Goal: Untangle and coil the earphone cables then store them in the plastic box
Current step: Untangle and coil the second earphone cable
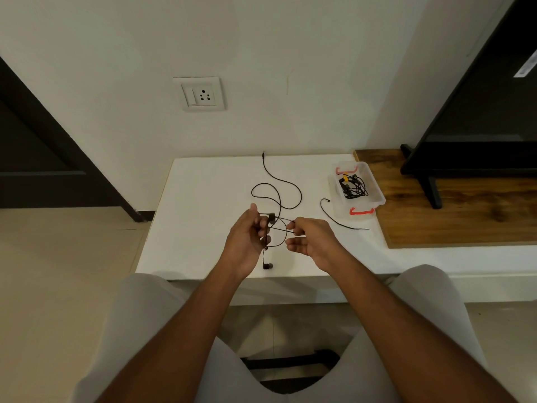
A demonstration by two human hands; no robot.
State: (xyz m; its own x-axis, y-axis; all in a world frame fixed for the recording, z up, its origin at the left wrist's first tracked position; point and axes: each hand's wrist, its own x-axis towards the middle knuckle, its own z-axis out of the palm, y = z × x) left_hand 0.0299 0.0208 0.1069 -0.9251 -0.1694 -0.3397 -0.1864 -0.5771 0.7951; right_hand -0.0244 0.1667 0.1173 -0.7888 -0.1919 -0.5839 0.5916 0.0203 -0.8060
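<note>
Earphone cable (301, 197), black: the long axis is run from near edge to far edge of the white table (197, 213), with the plug (263, 154) pointed at the far edge and loose loops spread mid-surface. The near end is held above the near edge.
Left hand (247, 242): raised, fingers curled round strands and one earbud (271, 218); a second earbud (267, 266) is hung below.
Right hand (311, 239): a strand is pinched at the fingertips, the remaining fingers loosely bent.
Plastic box (363, 206): lidless, set towards the far right corner, coiled cables (353, 186) inside.
Second loose cable (334, 221): laid just beside the box.
Broad white surface is seen between the loops and the left edge.
</note>
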